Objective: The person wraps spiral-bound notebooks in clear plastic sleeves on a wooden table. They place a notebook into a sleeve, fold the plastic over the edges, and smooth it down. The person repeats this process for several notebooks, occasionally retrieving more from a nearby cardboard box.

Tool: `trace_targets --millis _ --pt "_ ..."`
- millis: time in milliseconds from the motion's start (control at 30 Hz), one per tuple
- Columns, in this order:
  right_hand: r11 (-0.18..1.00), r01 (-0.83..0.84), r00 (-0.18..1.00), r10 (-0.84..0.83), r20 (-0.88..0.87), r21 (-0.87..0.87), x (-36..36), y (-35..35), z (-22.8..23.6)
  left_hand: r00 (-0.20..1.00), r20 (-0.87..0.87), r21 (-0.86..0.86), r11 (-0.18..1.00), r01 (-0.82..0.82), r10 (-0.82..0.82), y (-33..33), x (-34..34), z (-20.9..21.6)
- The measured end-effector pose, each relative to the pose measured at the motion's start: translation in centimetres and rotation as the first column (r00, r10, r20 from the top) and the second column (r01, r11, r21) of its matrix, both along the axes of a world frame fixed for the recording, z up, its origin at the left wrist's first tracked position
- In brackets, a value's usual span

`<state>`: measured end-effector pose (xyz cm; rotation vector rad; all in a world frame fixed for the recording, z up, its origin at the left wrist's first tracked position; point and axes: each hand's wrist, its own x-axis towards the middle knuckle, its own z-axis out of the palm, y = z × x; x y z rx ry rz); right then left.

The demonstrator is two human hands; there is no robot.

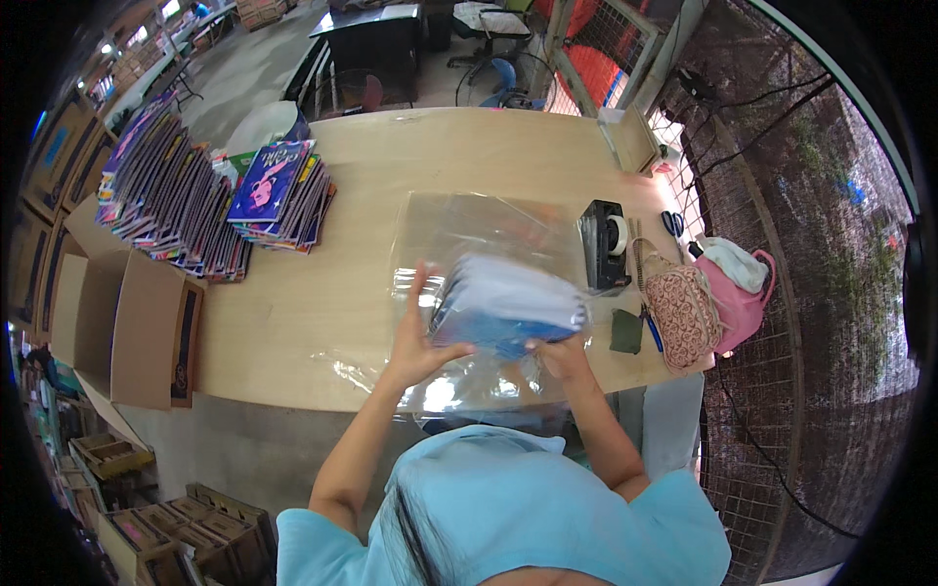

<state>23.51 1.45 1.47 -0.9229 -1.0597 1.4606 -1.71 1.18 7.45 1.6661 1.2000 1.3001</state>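
A stack of thin books (508,298) with white page edges and a blue cover is blurred by motion above clear plastic sheets or bags (430,220) on the table. My right hand (562,357) grips its near right corner, thumb on the blue cover. At the stack's left end is my left hand (420,342), its fingers spread, the index finger pointing away from me and the thumb reaching toward the near edge. Whether the left hand bears any of the stack's weight is hard to see. Shiny plastic hangs over the table's front edge by my body.
Tall stacks of books (176,195) and a shorter pile (278,195) stand at the far left, behind an open cardboard box (147,327). On the right are a black tape dispenser (606,244), scissors (672,224), a dark green pouch (626,331), a patterned bag (679,313) and a pink bag (747,303).
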Motion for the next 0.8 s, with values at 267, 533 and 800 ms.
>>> trace_targets --millis 267,533,800 --pt "0.924 -0.017 0.961 -0.09 0.261 0.381 0.9 0.6 1.4 0.989 -0.149 0.418 0.906 0.065 -0.003 1.2 -0.3 -0.5" --pt "0.617 -0.62 0.305 -0.379 0.874 0.484 1.1 0.7 16.4 0.768 -0.581 0.323 0.791 0.52 -0.267 5.3 -3.8 13.9" --pt "0.594 -0.634 0.353 -0.347 0.869 0.495 0.9 -2.0 16.0 0.983 0.153 0.058 0.992 -0.112 0.102 -1.6 1.8 -3.9"
